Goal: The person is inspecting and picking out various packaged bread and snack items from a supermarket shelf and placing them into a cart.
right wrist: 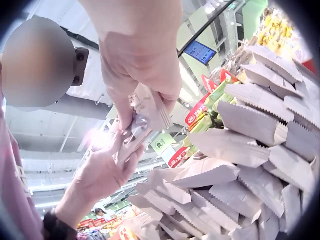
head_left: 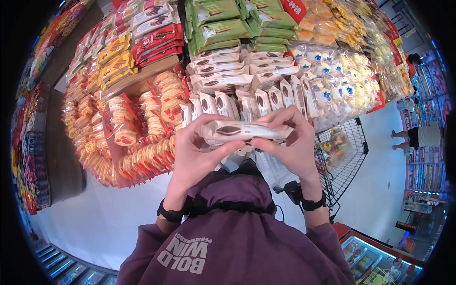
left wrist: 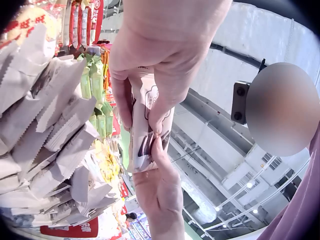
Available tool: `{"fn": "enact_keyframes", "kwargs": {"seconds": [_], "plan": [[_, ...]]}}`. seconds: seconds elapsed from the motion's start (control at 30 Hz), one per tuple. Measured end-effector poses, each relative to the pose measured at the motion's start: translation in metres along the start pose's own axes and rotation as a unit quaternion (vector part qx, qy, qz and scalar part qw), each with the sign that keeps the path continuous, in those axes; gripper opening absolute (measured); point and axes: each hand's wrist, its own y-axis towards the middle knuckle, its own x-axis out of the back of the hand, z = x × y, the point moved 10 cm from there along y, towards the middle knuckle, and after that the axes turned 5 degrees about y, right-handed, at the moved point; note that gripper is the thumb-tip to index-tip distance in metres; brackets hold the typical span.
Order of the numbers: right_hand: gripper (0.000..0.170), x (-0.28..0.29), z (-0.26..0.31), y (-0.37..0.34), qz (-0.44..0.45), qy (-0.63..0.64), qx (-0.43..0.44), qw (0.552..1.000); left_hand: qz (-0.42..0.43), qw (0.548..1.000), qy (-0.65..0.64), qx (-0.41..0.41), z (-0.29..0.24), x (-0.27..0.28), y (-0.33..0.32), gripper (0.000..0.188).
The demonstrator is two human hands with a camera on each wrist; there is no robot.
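A pale wrapped snack packet (head_left: 244,131) with a dark oval print is held level in front of the chest. My left hand (head_left: 194,154) grips its left end, thumb on the near side and fingers over the far edge. At the other end my right hand (head_left: 295,142) grips it the same way, and the two thumbs come close together at the middle. The left wrist view shows the packet (left wrist: 145,117) between both hands; the right wrist view shows the packet (right wrist: 142,117) partly covered by fingers. Just beyond lie stacked matching packets (head_left: 221,76).
Red-wrapped round crackers (head_left: 126,135) fill the display's left side, green packets (head_left: 216,31) its back, and clear-bagged snacks (head_left: 332,85) its right. A wire cart (head_left: 349,161) holding a bag stands at the right. A person (head_left: 425,137) is farther right.
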Motion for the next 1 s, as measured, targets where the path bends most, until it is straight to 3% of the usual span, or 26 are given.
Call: {"fn": "enact_keyframes", "kwargs": {"seconds": [0.13, 0.37, 0.47, 0.6, 0.7, 1.0], "plan": [[0.036, -0.01, 0.007, -0.004, 0.036, -0.124, 0.0, 0.992, 0.0, 0.999, 0.043, -0.028, -0.004, 0.003, -0.003, 0.032], [0.036, -0.041, 0.036, -0.012, 0.096, -0.314, 0.16, 0.931, 0.021, 0.992, 0.071, -0.104, -0.003, 0.005, -0.006, 0.029], [0.036, -0.044, 0.038, -0.013, 0.107, -0.345, 0.186, 0.914, 0.025, 0.987, 0.067, -0.143, -0.01, 0.003, -0.008, 0.028], [0.039, -0.048, 0.033, -0.014, 0.115, -0.363, 0.184, 0.906, -0.004, 0.988, 0.084, -0.128, -0.015, 0.002, -0.009, 0.025], [0.04, -0.047, 0.027, -0.015, 0.133, -0.356, 0.154, 0.912, -0.018, 0.985, 0.155, -0.069, -0.008, 0.006, -0.011, 0.028], [0.041, -0.03, 0.035, -0.005, 0.136, -0.407, 0.133, 0.893, -0.048, 0.983, 0.127, -0.123, -0.009, 0.025, -0.009, 0.025]]}}
